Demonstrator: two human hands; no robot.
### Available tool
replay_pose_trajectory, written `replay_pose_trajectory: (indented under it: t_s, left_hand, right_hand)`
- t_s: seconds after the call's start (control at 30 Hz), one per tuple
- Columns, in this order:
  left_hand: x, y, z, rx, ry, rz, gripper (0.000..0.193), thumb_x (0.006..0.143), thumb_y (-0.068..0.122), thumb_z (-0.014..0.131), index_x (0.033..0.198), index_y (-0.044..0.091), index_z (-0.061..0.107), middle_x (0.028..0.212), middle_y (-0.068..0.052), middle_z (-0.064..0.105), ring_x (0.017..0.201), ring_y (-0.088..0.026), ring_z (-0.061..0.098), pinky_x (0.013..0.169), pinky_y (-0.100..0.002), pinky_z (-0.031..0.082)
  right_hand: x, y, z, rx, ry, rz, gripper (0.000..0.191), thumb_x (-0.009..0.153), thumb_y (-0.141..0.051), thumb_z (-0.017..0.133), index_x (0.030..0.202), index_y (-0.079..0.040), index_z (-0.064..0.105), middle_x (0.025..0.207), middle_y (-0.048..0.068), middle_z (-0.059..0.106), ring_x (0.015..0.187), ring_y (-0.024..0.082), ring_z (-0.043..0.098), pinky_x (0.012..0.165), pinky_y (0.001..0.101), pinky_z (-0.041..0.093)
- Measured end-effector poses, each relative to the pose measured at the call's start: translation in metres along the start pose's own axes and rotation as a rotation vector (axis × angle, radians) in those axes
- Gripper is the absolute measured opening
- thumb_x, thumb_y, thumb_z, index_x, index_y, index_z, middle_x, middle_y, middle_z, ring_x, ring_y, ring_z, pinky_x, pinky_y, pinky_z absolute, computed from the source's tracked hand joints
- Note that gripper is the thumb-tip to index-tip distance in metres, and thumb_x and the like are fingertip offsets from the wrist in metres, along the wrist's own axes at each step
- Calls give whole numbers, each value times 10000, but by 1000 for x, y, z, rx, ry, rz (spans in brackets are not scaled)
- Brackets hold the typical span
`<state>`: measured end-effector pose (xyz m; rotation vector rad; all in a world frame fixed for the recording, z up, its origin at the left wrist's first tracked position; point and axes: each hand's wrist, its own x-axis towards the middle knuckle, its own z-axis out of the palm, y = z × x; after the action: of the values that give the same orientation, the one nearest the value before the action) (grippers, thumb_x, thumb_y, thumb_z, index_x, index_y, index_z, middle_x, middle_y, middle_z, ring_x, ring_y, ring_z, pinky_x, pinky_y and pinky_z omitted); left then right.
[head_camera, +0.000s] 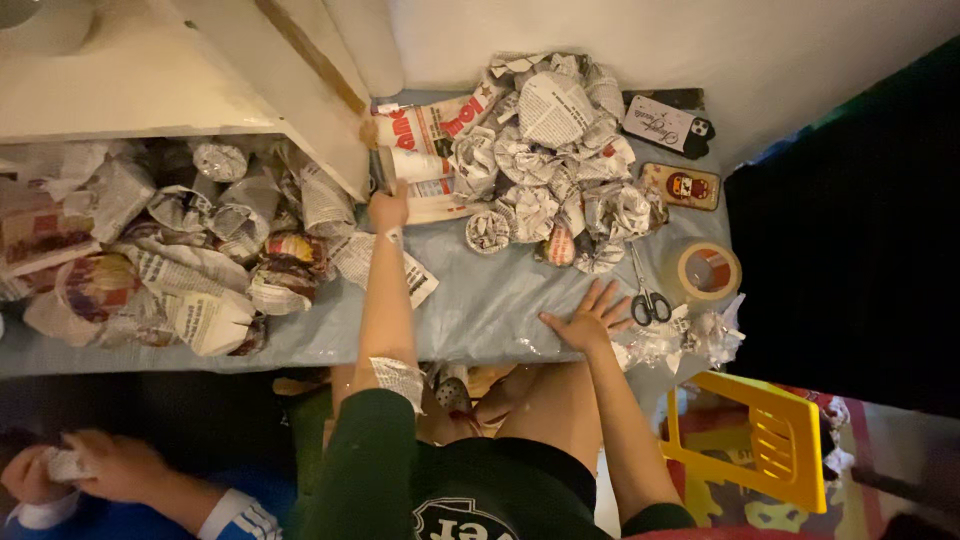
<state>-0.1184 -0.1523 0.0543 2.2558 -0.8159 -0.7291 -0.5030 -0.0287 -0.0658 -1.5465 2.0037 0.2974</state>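
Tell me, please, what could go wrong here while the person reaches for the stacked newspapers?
The right hand lies flat near the scissors, so a careless slide might catch the blades. The left hand reaches the newspaper stack beside the heap of paper-wrapped bundles; pulling it could tumble some toward the two phones or off the table.

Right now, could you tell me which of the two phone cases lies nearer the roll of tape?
The orange-brown phone case; it lies just above the beige tape roll, while the black-and-white case sits farther back.
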Motion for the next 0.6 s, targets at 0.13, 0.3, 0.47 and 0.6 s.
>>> replay_pose_trajectory:
  t_s: [0.13,0.3,0.47,0.6]
  left_hand:
    - [4,-9,5,20,-27,179,560,948,485,588,1172,-14,711,1147,-308,683,1109,-468,634,960,-504,487]
    - [-14,-30,20,-64,-20,181,545,947,495,539,1221,52,699,1102,-281,702,1067,-454,656,908,-510,507]
    - [-35,-51,26,-12,30,306,540,981,505,580,1068,-1,747,998,-282,727,968,-454,691,856,-500,530]
    - [-52,-71,29,-163,-43,171,538,958,509,630,978,-12,763,860,-209,759,778,-326,745,749,-437,561]
  right_hand:
    - [5,1,3,6,-35,32,1533,611,-897,661,1612,-66,-149,1653,241,-315,1469,544,-331,1063,809,-134]
    - [7,0,3,4,-8,30,1572,573,-901,683,1616,-85,-165,1646,218,-334,1452,533,-341,1068,803,-140]
    - [1,2,5,55,45,-3,1571,567,-890,699,1620,-86,-145,1639,235,-320,1447,554,-329,1059,807,-135]
    - [-4,3,8,76,76,-26,1553,576,-882,707,1626,-83,-113,1648,246,-300,1457,568,-312,1056,806,-153]
